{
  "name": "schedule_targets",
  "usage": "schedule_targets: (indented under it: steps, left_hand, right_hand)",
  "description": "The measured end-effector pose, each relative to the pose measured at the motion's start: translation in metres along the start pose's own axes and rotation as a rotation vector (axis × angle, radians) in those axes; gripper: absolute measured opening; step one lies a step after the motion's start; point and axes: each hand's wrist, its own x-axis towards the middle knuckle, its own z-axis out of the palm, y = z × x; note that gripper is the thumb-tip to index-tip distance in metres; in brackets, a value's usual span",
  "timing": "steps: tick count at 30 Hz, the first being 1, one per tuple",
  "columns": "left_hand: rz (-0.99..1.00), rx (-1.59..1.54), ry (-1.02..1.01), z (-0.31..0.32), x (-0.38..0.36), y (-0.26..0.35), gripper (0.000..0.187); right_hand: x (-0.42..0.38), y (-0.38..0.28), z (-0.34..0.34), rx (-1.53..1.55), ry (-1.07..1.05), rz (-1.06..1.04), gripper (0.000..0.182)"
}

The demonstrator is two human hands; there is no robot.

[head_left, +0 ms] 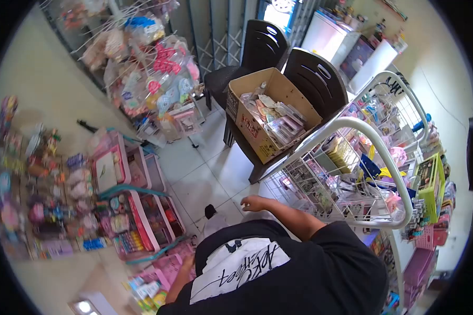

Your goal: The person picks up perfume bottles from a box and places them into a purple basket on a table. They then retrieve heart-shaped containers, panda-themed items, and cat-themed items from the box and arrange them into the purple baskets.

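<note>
My right hand [253,203] hangs in front of my body over the tiled floor, its fingers loosely bent and apart, with nothing visible in them. It is nearest to the white wire rack cart [381,137] and the black chair holding a cardboard box [247,134]. Packaged goods in clear wrapping fill that box. Low at my side, my left hand [186,265] is beside pink packages [168,270]; its fingers are small and partly hidden, so I cannot make out a grip.
A tiered drawer shelf [148,223] with small goods stands on the left, near a wall display [47,210]. Bagged items hang on a stand [163,79] ahead. Black chairs [263,44] stand before a folding metal gate. White tile floor [194,184] runs between the shelf and chairs.
</note>
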Motion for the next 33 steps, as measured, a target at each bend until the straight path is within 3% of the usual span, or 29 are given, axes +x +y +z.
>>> schedule_targets:
  steps: [1,3,5,7,9,11,13,14,16,18,19,20,22,23,25,26,28,29,31,32,33]
  left_hand:
    - [0.039,-0.022,0.019,-0.024,0.011,0.012,0.037]
    - [-0.197,0.134,-0.028,-0.117,0.014,0.084,0.036]
    - [-0.067,0.012,0.110,-0.171,0.059,0.091,0.037]
    - [-0.114,-0.101,0.084,-0.208,0.094,0.124,0.040]
    - [-0.161,-0.217,0.073,-0.234,0.135,0.165,0.042]
    - [0.087,-0.120,0.057,-0.237,0.175,0.209,0.045]
    - [0.017,-0.083,0.038,-0.225,0.205,0.262,0.046]
    - [0.079,-0.030,0.032,-0.213,0.214,0.295,0.046]
    - [0.207,-0.015,-0.050,-0.195,0.216,0.368,0.045]
    - [0.329,-0.054,-0.174,-0.183,0.209,0.442,0.042]
    - [0.381,-0.049,-0.224,-0.183,0.202,0.480,0.040]
    - [0.376,-0.041,-0.224,-0.189,0.191,0.521,0.040]
    - [0.545,0.154,-0.242,-0.201,0.168,0.597,0.034]
    - [0.539,0.157,-0.245,-0.202,0.168,0.617,0.034]
    - [0.780,0.022,-0.234,-0.205,0.174,0.649,0.028]
    - [0.775,0.030,-0.247,-0.205,0.176,0.665,0.028]
    - [0.811,-0.094,-0.250,-0.204,0.182,0.692,0.024]
    - [0.806,-0.089,-0.267,-0.202,0.184,0.703,0.024]
    - [0.614,-0.343,-0.460,-0.196,0.193,0.728,0.033]
    - [0.607,-0.341,-0.474,-0.190,0.195,0.740,0.033]
    - [0.523,-0.456,-0.525,-0.184,0.198,0.750,0.039]
  right_hand:
    - [0.013,-0.023,-0.020,0.021,-0.085,-0.104,0.043]
    - [0.030,-0.076,-0.071,0.232,0.084,-0.152,0.042]
    - [0.037,-0.123,-0.147,0.510,0.281,-0.187,0.036]
    - [0.043,-0.142,-0.229,0.709,0.565,-0.336,0.031]
    - [0.052,-0.138,-0.296,0.750,0.903,-0.205,0.028]
    - [0.101,-0.048,-0.340,0.727,1.122,-0.100,0.031]
    - [0.127,0.009,-0.374,0.611,1.109,0.215,0.045]
    - [0.144,0.038,-0.379,0.618,1.106,0.209,0.045]
    - [0.180,0.093,-0.370,0.105,1.168,0.566,0.055]
    - [0.197,0.136,-0.362,-0.017,1.152,0.604,0.056]
    - [0.205,0.146,-0.361,-0.150,1.137,0.644,0.058]
    - [0.205,0.138,-0.363,-0.140,1.136,0.646,0.058]
    - [0.189,0.103,-0.374,0.016,0.971,0.792,0.055]
    - [0.184,0.096,-0.382,0.021,0.965,0.796,0.055]
    - [0.177,0.090,-0.400,-0.117,0.777,0.817,0.051]
    - [0.175,0.094,-0.405,-0.106,0.774,0.828,0.051]
    - [0.164,0.095,-0.413,0.048,0.993,0.798,0.045]
    - [0.153,0.090,-0.414,0.056,0.991,0.815,0.045]
    - [0.125,0.053,-0.435,0.271,1.147,0.511,0.035]
    - [0.123,0.047,-0.441,0.644,1.058,0.400,0.027]
    - [0.118,0.027,-0.446,0.649,1.061,0.417,0.027]
